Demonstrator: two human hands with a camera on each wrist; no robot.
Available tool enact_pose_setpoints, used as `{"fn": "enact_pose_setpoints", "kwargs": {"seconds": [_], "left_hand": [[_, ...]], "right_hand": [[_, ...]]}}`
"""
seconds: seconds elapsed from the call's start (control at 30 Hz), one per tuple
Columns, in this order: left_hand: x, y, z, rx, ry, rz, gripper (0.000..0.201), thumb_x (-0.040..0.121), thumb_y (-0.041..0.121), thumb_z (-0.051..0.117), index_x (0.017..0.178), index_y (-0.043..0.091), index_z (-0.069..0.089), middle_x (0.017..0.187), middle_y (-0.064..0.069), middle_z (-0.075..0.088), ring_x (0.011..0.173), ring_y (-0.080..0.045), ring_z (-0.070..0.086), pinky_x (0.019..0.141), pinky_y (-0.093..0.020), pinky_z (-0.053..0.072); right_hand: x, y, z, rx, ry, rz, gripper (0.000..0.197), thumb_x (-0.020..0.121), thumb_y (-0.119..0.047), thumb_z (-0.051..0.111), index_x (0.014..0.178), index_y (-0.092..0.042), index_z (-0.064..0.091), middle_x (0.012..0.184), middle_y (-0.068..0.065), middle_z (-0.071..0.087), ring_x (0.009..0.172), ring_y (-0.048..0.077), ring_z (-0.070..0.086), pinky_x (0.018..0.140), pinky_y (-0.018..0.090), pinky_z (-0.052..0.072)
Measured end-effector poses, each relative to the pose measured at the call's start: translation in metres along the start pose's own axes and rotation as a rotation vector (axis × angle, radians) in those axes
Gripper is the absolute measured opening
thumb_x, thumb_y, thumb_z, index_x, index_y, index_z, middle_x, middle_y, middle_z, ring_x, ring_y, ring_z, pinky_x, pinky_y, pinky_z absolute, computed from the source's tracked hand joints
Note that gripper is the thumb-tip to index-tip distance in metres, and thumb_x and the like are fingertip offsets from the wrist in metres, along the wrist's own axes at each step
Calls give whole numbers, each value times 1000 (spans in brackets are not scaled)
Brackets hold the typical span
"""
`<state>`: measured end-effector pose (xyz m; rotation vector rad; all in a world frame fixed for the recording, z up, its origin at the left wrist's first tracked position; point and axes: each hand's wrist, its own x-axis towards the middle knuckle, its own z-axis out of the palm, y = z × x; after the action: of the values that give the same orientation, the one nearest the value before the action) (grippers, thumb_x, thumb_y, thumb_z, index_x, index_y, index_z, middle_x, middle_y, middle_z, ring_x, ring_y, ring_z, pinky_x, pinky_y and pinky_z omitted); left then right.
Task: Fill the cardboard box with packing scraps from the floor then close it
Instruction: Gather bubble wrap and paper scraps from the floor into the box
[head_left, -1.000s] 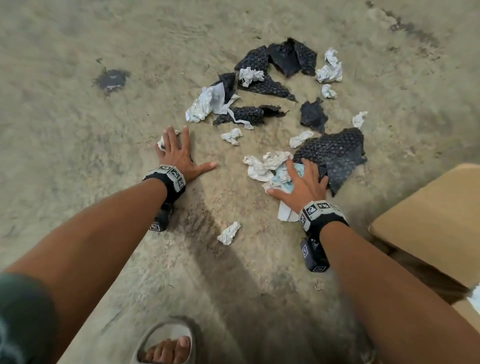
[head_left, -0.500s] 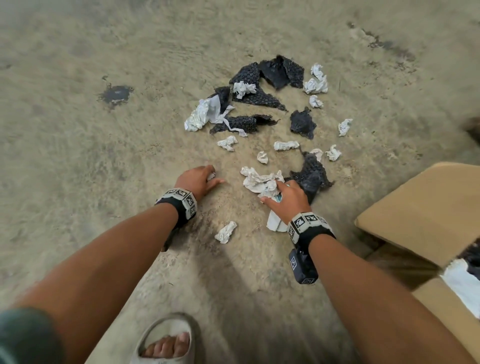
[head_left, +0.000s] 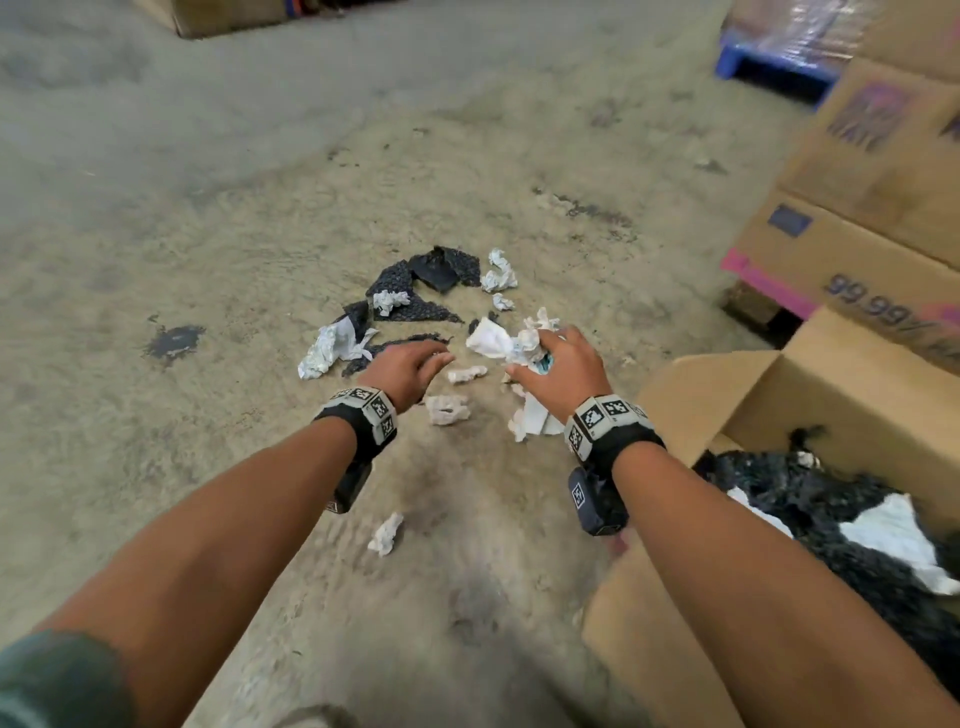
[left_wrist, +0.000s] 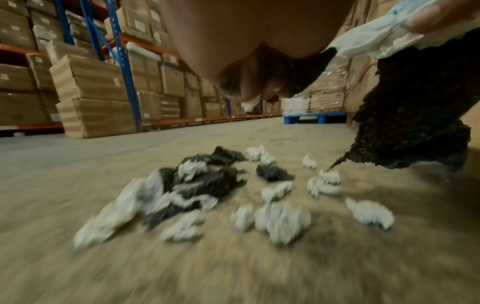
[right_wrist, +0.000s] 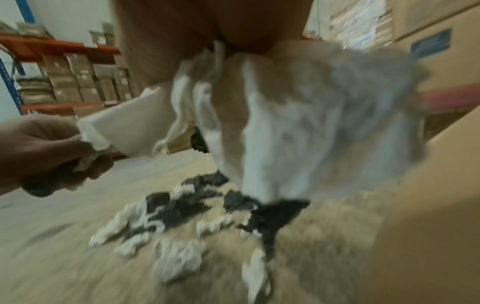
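Two hands work above the floor (head_left: 260, 208), each carrying a share, likely so one trip to the box moves more. The right hand (head_left: 563, 371) has its fingers (head_left: 550, 340) clamped on a bundle of white paper and black mesh scraps (head_left: 501, 343), which hangs below the palm. The left hand (head_left: 408, 366) has its fingers curled round a small crumpled wad (right_wrist: 85, 162), seen from the right wrist. More loose scraps (head_left: 447, 409) lie on the floor just beneath and beyond both sets of fingers. The cardboard box (head_left: 831, 395) stands open to the right of the right hand, flaps up, already partly filled.
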<state>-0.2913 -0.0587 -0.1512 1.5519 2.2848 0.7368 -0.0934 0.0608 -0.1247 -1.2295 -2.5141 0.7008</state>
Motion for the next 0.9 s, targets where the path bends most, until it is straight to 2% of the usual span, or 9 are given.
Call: {"fn": "enact_pose_setpoints", "kwargs": {"seconds": [0.1, 0.2, 0.33, 0.43, 0.53, 0.67, 0.77, 0.83, 0.9], "left_hand": [[27, 55, -11, -26, 32, 75, 33, 95, 37, 48, 111, 15, 67, 104, -9, 72, 95, -27, 65, 76, -29, 45], [48, 117, -5, -82, 49, 191, 33, 94, 39, 50, 109, 17, 67, 95, -12, 74, 85, -28, 68, 75, -30, 48], [64, 202, 24, -151, -58, 301, 29, 95, 40, 47, 107, 21, 66, 69, -7, 68, 51, -16, 58, 64, -27, 48], [64, 264, 60, -221, -165, 399, 30, 95, 35, 49, 107, 14, 68, 83, -12, 71, 55, -15, 51, 66, -24, 46], [55, 318, 99, -206, -304, 480, 28, 94, 35, 50, 100, 15, 69, 85, -10, 70, 70, -24, 62, 70, -26, 45], [42, 366, 157, -71, -467, 575, 29, 93, 36, 49, 86, 13, 64, 92, -18, 69, 87, -35, 62, 72, -34, 43], [32, 383, 191, 2, -569, 600, 30, 93, 33, 50, 105, 11, 65, 109, -17, 68, 100, -33, 61, 85, -36, 46], [26, 388, 209, 94, -621, 601, 32, 93, 34, 50, 116, 14, 62, 119, -14, 64, 108, -31, 58, 92, -35, 44], [23, 387, 224, 216, -707, 569, 42, 93, 39, 49, 131, 21, 52, 135, -11, 55, 121, -30, 52, 100, -36, 40]], "right_hand": [[-4, 7, -56, -1, 117, 7, 54, 79, -52, 67, 121, -20, 62, 110, 6, 53, 102, 23, 56, 81, 22, 36], [-19, 26, -111, -31, 186, 53, 56, 80, -52, 66, 125, -21, 59, 112, 6, 53, 104, 23, 54, 87, 25, 39], [-56, 76, -174, -78, 270, 208, 55, 80, -50, 67, 126, -20, 58, 117, 10, 53, 110, 28, 52, 92, 29, 39], [-93, 133, -203, -99, 298, 359, 54, 80, -49, 68, 123, -17, 60, 118, 10, 52, 112, 28, 51, 94, 29, 39], [-135, 187, -215, -108, 291, 513, 58, 80, -51, 67, 125, -14, 59, 118, 11, 52, 113, 28, 51, 92, 29, 39], [-178, 237, -210, -123, 189, 654, 66, 82, -49, 66, 136, -16, 50, 137, 16, 44, 130, 32, 40, 103, 33, 34], [-197, 271, -192, -149, 10, 763, 78, 77, -57, 67, 143, -26, 38, 150, 16, 26, 138, 35, 29, 111, 42, 31], [-208, 290, -178, -170, -201, 807, 94, 73, -63, 67, 149, -31, 22, 157, 12, 10, 143, 39, 20, 113, 50, 28], [-215, 302, -169, -116, -371, 833, 106, 73, -59, 69, 152, -32, 3, 160, 12, -10, 146, 38, 9, 116, 49, 23]]}}
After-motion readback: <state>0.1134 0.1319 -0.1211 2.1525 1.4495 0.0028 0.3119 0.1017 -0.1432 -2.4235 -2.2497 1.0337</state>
